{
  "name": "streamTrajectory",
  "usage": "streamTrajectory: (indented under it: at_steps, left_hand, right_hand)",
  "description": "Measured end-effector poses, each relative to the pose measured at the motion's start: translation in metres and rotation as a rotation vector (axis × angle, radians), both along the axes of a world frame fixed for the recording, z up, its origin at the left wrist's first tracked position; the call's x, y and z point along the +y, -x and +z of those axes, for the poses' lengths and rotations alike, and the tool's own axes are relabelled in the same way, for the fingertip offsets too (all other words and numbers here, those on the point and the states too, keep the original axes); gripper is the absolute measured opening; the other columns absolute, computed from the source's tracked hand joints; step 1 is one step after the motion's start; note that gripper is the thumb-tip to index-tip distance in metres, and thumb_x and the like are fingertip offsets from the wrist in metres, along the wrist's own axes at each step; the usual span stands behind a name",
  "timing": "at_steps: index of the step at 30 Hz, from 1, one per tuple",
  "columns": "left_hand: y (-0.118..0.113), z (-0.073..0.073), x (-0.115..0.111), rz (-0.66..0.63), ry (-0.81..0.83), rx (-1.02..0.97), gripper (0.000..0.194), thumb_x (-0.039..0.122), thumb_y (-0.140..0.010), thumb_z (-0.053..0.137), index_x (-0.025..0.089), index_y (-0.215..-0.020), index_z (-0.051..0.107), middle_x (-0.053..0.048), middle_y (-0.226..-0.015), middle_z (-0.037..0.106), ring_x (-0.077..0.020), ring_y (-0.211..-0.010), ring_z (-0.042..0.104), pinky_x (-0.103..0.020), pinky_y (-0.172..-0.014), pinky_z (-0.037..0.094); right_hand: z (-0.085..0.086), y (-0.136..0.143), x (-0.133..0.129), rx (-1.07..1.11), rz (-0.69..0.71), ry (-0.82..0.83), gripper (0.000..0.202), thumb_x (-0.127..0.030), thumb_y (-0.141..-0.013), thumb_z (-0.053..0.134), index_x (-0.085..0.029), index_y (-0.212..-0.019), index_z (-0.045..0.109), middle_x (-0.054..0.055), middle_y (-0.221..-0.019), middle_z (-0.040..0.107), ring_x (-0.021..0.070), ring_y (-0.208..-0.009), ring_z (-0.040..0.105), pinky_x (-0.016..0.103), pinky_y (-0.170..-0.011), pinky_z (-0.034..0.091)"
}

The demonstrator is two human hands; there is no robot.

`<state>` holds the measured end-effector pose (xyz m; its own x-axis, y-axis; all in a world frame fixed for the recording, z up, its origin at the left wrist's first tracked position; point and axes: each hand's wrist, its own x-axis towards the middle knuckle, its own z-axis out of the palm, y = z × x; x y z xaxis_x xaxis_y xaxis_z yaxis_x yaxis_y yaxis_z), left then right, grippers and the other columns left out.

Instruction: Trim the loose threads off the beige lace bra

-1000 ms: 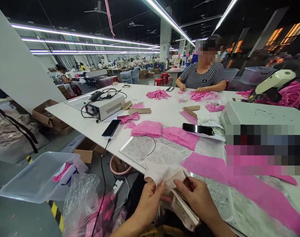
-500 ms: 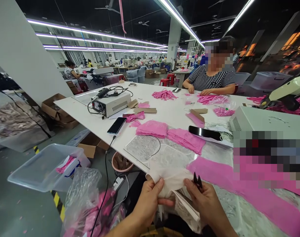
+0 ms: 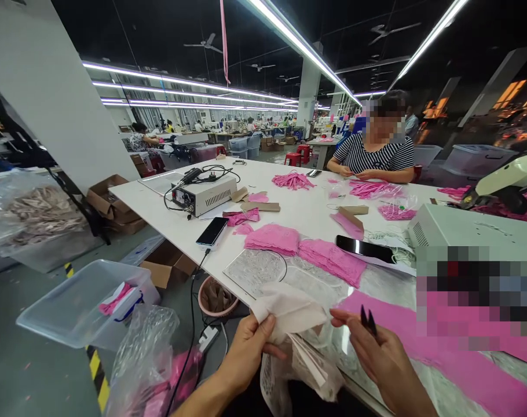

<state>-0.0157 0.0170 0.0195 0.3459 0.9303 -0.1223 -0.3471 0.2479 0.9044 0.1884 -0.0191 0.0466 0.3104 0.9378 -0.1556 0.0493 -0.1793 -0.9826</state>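
Note:
My left hand point(image 3: 251, 344) is closed on a cream fabric piece point(image 3: 292, 310), pinching it between thumb and fingers. Its loose end spreads to the right, and more folded cream fabric with lacy parts point(image 3: 309, 368) hangs below it at the table edge. Apart from the cloth, my right hand point(image 3: 379, 353) has dark thread snips point(image 3: 368, 319) tucked in it, both pointed tips sticking up past the fingers. Its thumb and forefinger reach toward the cloth; whether they pinch a thread, I cannot make out. Beyond the hands lies a long pink fabric strip point(image 3: 402, 324).
Pink fabric stacks point(image 3: 272, 238), a black phone point(image 3: 364, 249) and a white-cased phone point(image 3: 212, 231) lie on the white table point(image 3: 307, 211). A power box point(image 3: 211, 197) stands back left. A clear bin point(image 3: 85, 295) is at left. Across sits a co-worker point(image 3: 374, 156) in stripes.
My right hand has let go of the cream fabric and moved right, keeping the thread snips. My left hand still grips the cloth, now slightly further left. The view has tilted up a little.

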Motion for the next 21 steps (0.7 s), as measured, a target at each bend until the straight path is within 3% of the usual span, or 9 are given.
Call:
streamTrajectory:
  at_steps: [2,5,7,9,13,15,17,19,21]
  left_hand:
    - [0.009,0.005,0.003,-0.087,-0.078,0.022,0.053,0.055,-0.077,0.063,0.016,-0.114,0.066,-0.01,-0.093,0.063,-0.019,-0.077,0.056,-0.027,-0.057,0.056]
    - [0.018,0.013,0.005,-0.225,-0.143,0.059,0.05,0.053,-0.081,0.06,0.018,-0.116,0.065,-0.009,-0.092,0.063,-0.0158,-0.07,0.055,-0.027,-0.056,0.056]
    - [0.023,0.017,0.004,-0.279,-0.157,0.068,0.048,0.051,-0.083,0.058,0.019,-0.119,0.063,-0.008,-0.092,0.064,-0.0149,-0.067,0.056,-0.026,-0.055,0.055]
    - [0.029,0.02,0.003,-0.318,-0.154,0.063,0.049,0.049,-0.084,0.058,0.02,-0.123,0.06,-0.008,-0.09,0.064,-0.0151,-0.067,0.057,-0.025,-0.053,0.055]
    - [0.041,0.028,-0.001,-0.417,-0.171,0.053,0.046,0.047,-0.085,0.057,0.019,-0.123,0.06,-0.009,-0.089,0.065,-0.0166,-0.069,0.06,-0.023,-0.051,0.053]
    - [0.044,0.031,-0.003,-0.473,-0.178,0.053,0.043,0.046,-0.086,0.056,0.018,-0.119,0.063,-0.009,-0.09,0.065,-0.0173,-0.072,0.061,-0.022,-0.052,0.053]
    - [0.045,0.033,-0.003,-0.514,-0.177,0.049,0.043,0.046,-0.085,0.057,0.017,-0.116,0.065,-0.01,-0.088,0.065,-0.017,-0.072,0.062,-0.021,-0.052,0.053]
    - [0.046,0.031,-0.003,-0.518,-0.165,0.037,0.046,0.048,-0.083,0.059,0.014,-0.113,0.065,-0.01,-0.086,0.066,-0.0163,-0.069,0.061,-0.021,-0.051,0.053]
    - [0.047,0.029,-0.002,-0.494,-0.145,0.025,0.048,0.049,-0.082,0.061,0.012,-0.112,0.066,-0.011,-0.085,0.066,-0.0158,-0.067,0.061,-0.022,-0.05,0.054]
  right_hand:
    - [0.003,0.002,0.02,0.189,0.188,0.125,0.048,-0.063,-0.073,0.056,-0.016,-0.078,0.062,0.001,-0.066,0.058,0.0016,-0.036,0.016,0.019,-0.032,0.011]
    - [0.006,0.013,0.05,0.394,0.412,0.267,0.046,-0.06,-0.074,0.055,-0.015,-0.066,0.056,-0.007,-0.051,0.042,-0.0001,-0.034,0.008,0.017,-0.031,0.004]
    - [0.008,0.021,0.066,0.403,0.462,0.298,0.04,-0.053,-0.075,0.059,-0.015,-0.066,0.056,-0.009,-0.047,0.037,-0.0002,-0.033,0.01,0.015,-0.029,0.005]
    - [0.01,0.028,0.077,0.366,0.473,0.282,0.035,-0.048,-0.076,0.061,-0.013,-0.071,0.058,-0.008,-0.047,0.043,-0.0009,-0.031,0.013,0.014,-0.029,0.005]
    - [0.016,0.042,0.085,0.326,0.579,0.341,0.047,-0.054,-0.083,0.049,-0.009,-0.084,0.065,-0.007,-0.044,0.046,-0.0007,-0.03,0.009,0.014,-0.029,0.002]
    - [0.018,0.054,0.084,0.327,0.665,0.379,0.046,-0.051,-0.08,0.054,-0.008,-0.087,0.067,-0.008,-0.039,0.04,0.0009,-0.029,0.014,0.014,-0.029,0.009]
    - [0.019,0.068,0.083,0.331,0.714,0.361,0.039,-0.038,-0.068,0.07,-0.009,-0.093,0.067,-0.007,-0.043,0.047,0.0031,-0.033,0.033,0.015,-0.034,0.027]
    - [0.022,0.079,0.084,0.326,0.718,0.312,0.052,-0.024,-0.054,0.077,-0.012,-0.102,0.065,-0.004,-0.054,0.059,0.0077,-0.046,0.05,0.019,-0.047,0.041]
    - [0.029,0.083,0.089,0.301,0.689,0.259,0.061,-0.021,-0.05,0.076,-0.014,-0.109,0.062,-0.002,-0.063,0.064,0.0111,-0.055,0.057,0.023,-0.054,0.045]
